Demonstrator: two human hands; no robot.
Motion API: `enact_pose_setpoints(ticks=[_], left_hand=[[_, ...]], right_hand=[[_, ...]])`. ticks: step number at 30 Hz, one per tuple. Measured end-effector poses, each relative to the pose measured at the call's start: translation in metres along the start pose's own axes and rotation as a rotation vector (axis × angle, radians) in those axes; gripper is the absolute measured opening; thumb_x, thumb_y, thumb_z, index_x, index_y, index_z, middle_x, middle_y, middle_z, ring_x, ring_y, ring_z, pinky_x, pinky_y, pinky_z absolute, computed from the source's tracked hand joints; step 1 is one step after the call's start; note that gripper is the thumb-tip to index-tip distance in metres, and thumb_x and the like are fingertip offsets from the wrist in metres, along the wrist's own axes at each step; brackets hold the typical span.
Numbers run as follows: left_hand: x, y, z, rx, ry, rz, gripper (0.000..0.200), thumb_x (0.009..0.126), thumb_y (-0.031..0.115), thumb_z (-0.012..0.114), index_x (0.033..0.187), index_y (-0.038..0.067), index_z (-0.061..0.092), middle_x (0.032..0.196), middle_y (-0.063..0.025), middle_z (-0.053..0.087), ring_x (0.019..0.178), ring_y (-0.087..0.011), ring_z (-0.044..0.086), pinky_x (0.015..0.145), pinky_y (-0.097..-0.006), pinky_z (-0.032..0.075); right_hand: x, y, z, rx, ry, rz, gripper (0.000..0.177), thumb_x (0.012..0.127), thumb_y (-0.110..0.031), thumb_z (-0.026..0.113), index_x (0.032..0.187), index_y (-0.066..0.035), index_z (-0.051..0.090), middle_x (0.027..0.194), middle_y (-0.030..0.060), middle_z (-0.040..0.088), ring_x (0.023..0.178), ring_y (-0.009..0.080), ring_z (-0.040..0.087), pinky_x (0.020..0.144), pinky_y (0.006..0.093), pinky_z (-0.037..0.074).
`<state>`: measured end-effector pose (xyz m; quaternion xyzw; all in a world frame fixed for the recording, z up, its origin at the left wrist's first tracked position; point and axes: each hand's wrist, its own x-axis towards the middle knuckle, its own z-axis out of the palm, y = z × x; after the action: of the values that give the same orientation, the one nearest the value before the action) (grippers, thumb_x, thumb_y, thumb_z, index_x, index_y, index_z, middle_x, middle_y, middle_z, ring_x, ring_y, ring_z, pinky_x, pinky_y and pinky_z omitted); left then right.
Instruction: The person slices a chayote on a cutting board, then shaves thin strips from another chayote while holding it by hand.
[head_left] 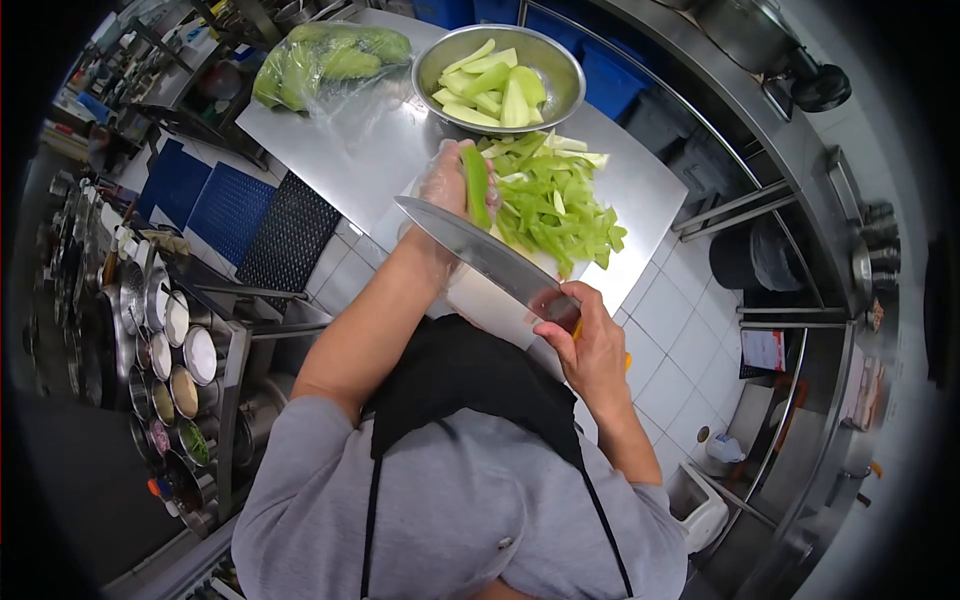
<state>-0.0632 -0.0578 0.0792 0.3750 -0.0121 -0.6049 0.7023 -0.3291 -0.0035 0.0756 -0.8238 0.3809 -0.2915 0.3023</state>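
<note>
In a clear plastic glove, my left hand [446,182] is closed around a strip of green gourd [475,182] at the far side of the white cutting board [492,305]. A large kitchen knife [480,250] is in my right hand [592,345], its wide blade slanting up to the left across my left wrist in this view. Part of a yellow handle shows by my right fingers. Beyond the blade lies a heap of green peelings [555,210]. Behind it, a steel bowl [574,95] holds several peeled, pale green pieces.
A clear plastic bag of whole green gourds [335,65] rests on the steel table [290,135] at the back left. Small containers of ingredients [183,390] stand on the left. A shelf rack and a black bin [735,260] are to the right, above a tiled floor [665,360].
</note>
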Motion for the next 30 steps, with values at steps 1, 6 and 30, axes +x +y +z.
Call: enact_pose_setpoints(ticks=[1, 6, 30], left_hand=[[0.000, 0.002, 0.001, 0.010, 0.014, -0.007, 0.020, 0.105, 0.030, 0.054, 0.107, 0.011, 0.054, 0.083, -0.0078, 0.060, 0.062, -0.0167, 0.053, 0.057, -0.0283, 0.048], [-0.007, 0.003, 0.012, -0.025, 0.056, -0.007, 0.015, 0.102, 0.026, 0.057, 0.102, 0.011, 0.053, 0.080, -0.0073, 0.059, 0.060, -0.0161, 0.052, 0.055, -0.0272, 0.045], [-0.014, -0.006, 0.015, 0.155, 0.116, -0.020, 0.024, 0.103, 0.036, 0.054, 0.111, 0.014, 0.053, 0.083, -0.0060, 0.058, 0.057, -0.0171, 0.051, 0.049, -0.0273, 0.042]], right_hand=[[-0.001, 0.001, -0.001, -0.013, 0.009, -0.001, 0.063, 0.084, -0.044, 0.080, 0.125, -0.002, 0.057, 0.090, 0.0122, 0.070, 0.062, 0.0215, 0.067, 0.058, 0.0346, 0.054], [-0.001, 0.003, -0.003, -0.008, 0.027, 0.031, 0.064, 0.083, -0.044, 0.080, 0.126, -0.002, 0.058, 0.087, 0.0127, 0.069, 0.061, 0.0215, 0.067, 0.057, 0.0345, 0.054], [0.006, 0.003, 0.010, 0.105, -0.012, 0.080, 0.050, 0.090, -0.037, 0.077, 0.120, -0.004, 0.054, 0.096, 0.0056, 0.074, 0.061, 0.0188, 0.064, 0.058, 0.0332, 0.054]])
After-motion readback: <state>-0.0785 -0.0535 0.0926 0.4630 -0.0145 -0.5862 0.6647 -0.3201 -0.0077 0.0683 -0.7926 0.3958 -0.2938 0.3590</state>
